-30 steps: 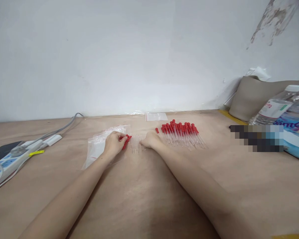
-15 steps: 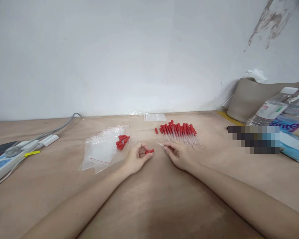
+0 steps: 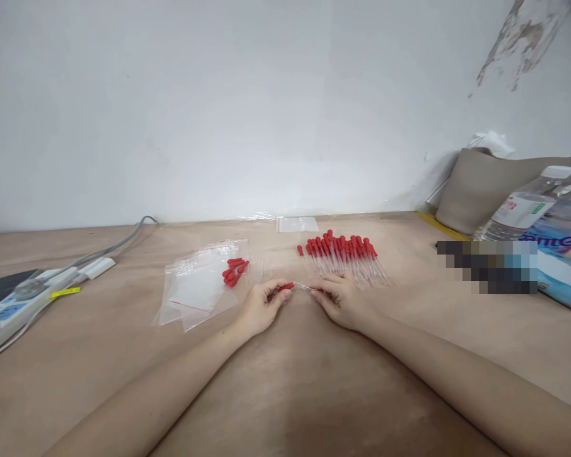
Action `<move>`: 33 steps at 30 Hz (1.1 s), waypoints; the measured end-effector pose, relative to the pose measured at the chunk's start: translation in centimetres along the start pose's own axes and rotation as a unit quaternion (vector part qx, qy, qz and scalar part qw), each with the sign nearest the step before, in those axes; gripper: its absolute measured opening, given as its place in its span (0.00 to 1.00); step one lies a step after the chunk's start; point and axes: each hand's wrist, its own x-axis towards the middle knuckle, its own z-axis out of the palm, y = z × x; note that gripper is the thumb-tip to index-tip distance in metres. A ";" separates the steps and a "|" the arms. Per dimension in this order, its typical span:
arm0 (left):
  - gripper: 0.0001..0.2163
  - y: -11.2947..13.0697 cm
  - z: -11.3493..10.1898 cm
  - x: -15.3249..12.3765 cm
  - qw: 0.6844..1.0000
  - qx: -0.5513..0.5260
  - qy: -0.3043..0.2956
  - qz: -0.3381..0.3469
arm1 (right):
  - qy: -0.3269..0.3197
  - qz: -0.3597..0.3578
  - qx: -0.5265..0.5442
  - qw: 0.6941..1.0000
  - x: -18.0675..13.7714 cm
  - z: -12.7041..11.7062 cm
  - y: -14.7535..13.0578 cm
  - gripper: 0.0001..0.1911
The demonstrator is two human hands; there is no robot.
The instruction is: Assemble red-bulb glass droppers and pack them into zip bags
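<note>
My left hand pinches a small red rubber bulb at the middle of the wooden table. My right hand pinches a thin clear glass tube whose end meets the bulb. A few loose red bulbs lie to the left beside faint clear tubes. Behind my right hand lies a pile of assembled droppers with red bulbs.
Clear zip bags lie left of the bulbs, another bag by the wall. A power strip with cable sits at the far left. A beige pouch, water bottle and blue pack stand at right.
My hands drew back from the loose bulbs and tubes toward me, the left with one red bulb, the right with a glass tube. Now bulb and tube are brought end to end.
</note>
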 end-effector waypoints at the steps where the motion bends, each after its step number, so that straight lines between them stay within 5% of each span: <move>1: 0.11 0.0 0.0 0.0 1.000 -0.007 -0.001 -0.003 | 0.000 -0.009 0.002 1.000 0.0 0.0 0.0 0.11; 12: 0.09 0.9 -0.4 -0.4 0.996 0.060 0.018 0.061 | -0.016 -0.138 -0.027 0.990 1.2 -0.6 1.2 0.13; 20: 0.09 1.7 -0.7 -0.7 0.985 0.131 -0.059 0.097 | 0.006 -0.223 -0.146 0.964 1.5 -1.6 1.4 0.19; 25: 0.09 1.7 -0.6 -0.9 0.973 0.190 -0.032 0.124 | -0.023 -0.179 -0.138 0.974 1.1 -1.6 0.5 0.13; 33: 0.07 1.0 -0.8 -1.2 0.931 0.288 -0.013 0.225 | -0.172 -0.016 -0.031 0.984 1.2 -1.2 -1.5 0.16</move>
